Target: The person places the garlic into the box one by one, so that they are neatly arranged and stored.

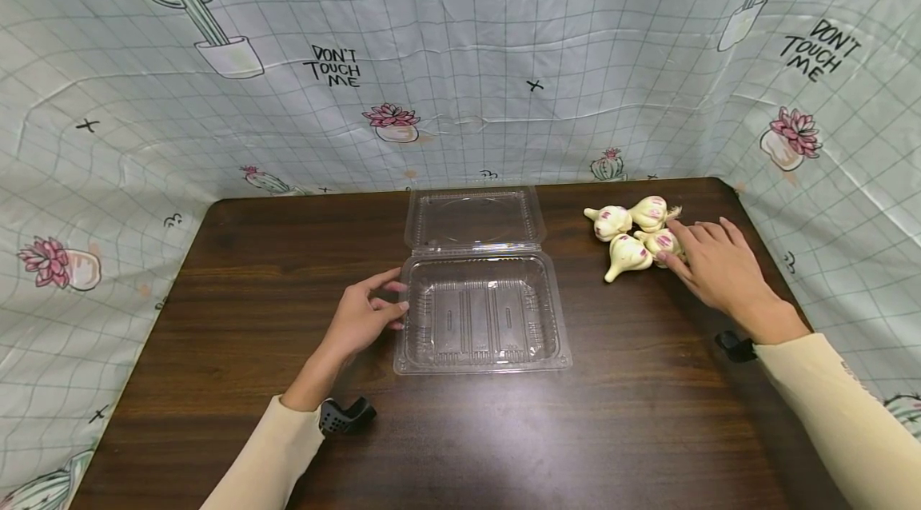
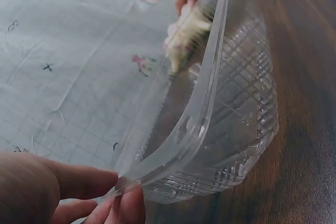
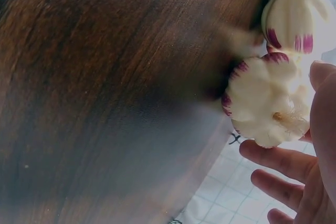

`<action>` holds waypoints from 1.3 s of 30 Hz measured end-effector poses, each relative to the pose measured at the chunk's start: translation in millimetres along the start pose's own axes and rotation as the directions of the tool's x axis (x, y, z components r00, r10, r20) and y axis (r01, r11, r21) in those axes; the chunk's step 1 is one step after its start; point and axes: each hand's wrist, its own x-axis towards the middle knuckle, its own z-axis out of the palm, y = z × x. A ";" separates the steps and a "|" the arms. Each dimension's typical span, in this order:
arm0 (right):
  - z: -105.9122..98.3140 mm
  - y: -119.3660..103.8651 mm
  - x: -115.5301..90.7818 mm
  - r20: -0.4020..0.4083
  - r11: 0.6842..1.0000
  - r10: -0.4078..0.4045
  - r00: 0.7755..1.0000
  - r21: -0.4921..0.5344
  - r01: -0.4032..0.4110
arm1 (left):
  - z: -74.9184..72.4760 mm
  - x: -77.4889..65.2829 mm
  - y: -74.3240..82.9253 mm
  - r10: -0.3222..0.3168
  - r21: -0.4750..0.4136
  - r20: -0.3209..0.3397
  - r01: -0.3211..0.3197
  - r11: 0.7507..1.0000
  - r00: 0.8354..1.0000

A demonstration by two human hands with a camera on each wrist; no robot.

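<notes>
A clear plastic clamshell container [image 1: 484, 366] lies on the table with its lid [image 1: 471, 222] laid back. My left hand [image 1: 362, 314] is at the container's left side. In the left wrist view its thumb [image 2: 86, 181] and fingers pinch the rim at a corner. To the right is a cluster of several garlic bulbs [image 1: 629, 254] with purple marks. My right hand [image 1: 719, 266] holds the rightmost bulb [image 1: 663, 242] between thumb and index finger, its other fingers spread. In the right wrist view this bulb [image 3: 262, 98] shows its rootlets, with another bulb [image 3: 296, 14] beside it.
A dark wooden table [image 1: 288, 254] carries everything. Behind it and along both sides hangs a pale grid-patterned cloth [image 1: 468, 94] printed with cacti and lettering. The garlic stands near the table's back right corner. Each wrist wears a black camera mount [image 1: 347, 416].
</notes>
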 end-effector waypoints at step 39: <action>-2.2 -1.9 4.5 -0.086 0.999 0.034 0.996 0.023 -0.032 | 0.9 -0.8 -2.6 -0.067 -0.131 -0.007 0.065 0.989 0.998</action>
